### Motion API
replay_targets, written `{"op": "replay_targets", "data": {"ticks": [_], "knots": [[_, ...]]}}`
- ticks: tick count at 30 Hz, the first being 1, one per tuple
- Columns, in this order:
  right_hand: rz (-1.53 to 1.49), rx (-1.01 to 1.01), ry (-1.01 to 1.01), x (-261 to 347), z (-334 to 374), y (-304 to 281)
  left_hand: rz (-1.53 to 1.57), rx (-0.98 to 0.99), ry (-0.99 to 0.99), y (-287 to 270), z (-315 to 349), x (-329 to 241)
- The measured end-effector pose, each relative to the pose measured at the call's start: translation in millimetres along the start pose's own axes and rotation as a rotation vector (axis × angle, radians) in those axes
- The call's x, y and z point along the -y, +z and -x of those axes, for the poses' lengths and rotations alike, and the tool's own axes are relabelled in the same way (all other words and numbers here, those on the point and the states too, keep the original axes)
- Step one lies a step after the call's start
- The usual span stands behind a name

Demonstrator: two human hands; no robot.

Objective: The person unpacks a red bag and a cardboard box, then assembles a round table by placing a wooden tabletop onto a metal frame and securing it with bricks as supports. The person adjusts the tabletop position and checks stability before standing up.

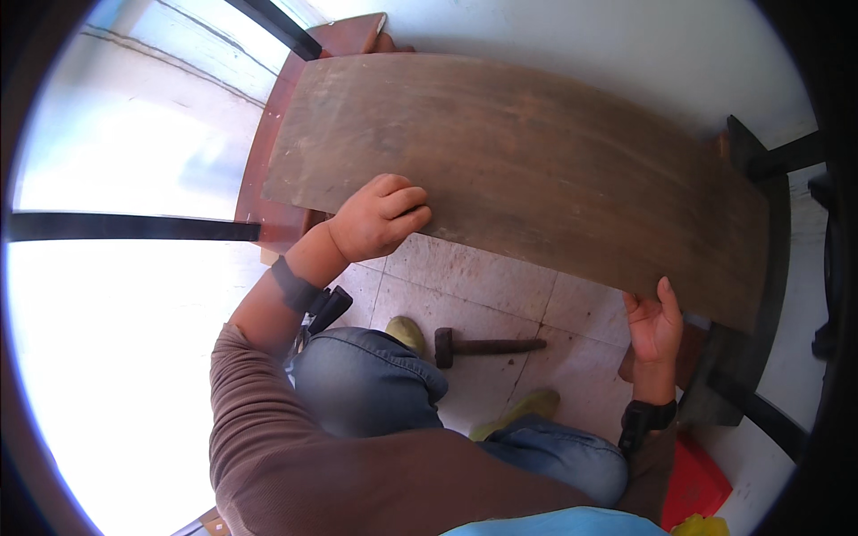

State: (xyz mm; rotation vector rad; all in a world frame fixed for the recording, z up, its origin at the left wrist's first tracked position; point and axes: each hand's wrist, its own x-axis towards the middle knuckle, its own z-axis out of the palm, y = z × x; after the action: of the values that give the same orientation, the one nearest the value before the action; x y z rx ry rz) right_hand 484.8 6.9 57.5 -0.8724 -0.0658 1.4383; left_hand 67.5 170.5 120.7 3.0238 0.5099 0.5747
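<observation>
A long brown wooden board (518, 161) lies across in front of me, scuffed and faintly streaked. My left hand (380, 217) is closed at its near edge, left of the middle, with the fingers curled over the top. Toward the board's right end, my right hand (654, 326) grips the same edge from below. Its thumb rests against the edge, and the other fingers are partly hidden under the wood. The board's left end meets a reddish-brown wooden piece (268, 170); its right end meets a dark curved piece (776, 259).
A hammer (496, 346) lies on the tiled floor (465, 272) between my feet. Black bars stick out from both end pieces, among them a left bar (134, 226) and a right bar (791, 156). A pale wall rises behind the board. Something red (697, 482) stands at lower right.
</observation>
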Motion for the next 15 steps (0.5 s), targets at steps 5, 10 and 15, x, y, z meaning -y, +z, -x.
{"op": "replay_targets", "data": {"ticks": [5, 10, 15], "knots": [[0.512, 0.359, 0.280, 20, 21, 13, 0.282, 0.213, -0.274, -19, -7, 1], [1.136, 0.584, -0.001, 79, 46, 68, 0.115, 0.173, -0.464, -37, -24, 31], [2.139, 0.154, -0.611, 97, -11, 100, -0.123, 0.498, -0.579, -45, -43, 52]]}}
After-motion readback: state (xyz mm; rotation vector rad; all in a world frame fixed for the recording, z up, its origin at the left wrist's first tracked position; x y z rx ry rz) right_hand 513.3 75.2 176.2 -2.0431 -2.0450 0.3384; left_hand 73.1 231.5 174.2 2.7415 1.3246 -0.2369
